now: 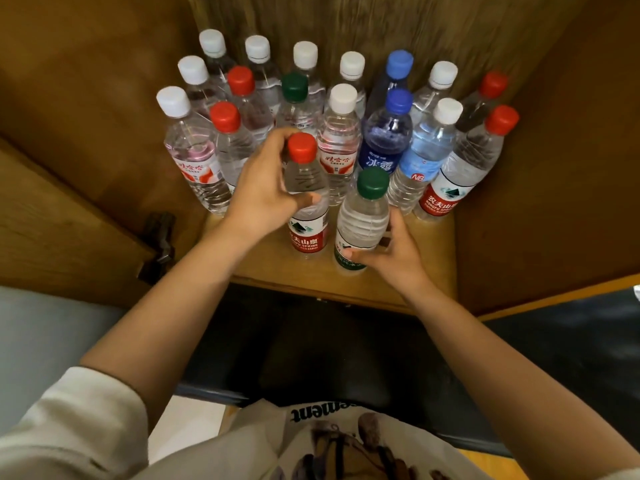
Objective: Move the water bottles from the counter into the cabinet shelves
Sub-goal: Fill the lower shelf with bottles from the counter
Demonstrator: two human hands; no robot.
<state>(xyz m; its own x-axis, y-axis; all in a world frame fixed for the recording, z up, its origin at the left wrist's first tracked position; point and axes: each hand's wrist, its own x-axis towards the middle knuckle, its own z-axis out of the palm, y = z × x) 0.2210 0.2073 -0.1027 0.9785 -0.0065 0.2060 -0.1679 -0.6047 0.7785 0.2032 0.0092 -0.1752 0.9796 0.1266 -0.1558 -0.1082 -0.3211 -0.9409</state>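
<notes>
19 bottles on cabinet shelf (346,282): 9 white caps, 5 red, 3 green, 2 blue, back labels hidden, left grip (263,188) wrapping red-cap bottle (306,199), right grip (391,251) clasping green-cap bottle (362,220) beside it

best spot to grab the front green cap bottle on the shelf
Grip the green-capped bottle round its ribbed middle, coming from the open front. It stands upright with bottles close behind and beside it. The right hand already holds its lower body there.
</notes>
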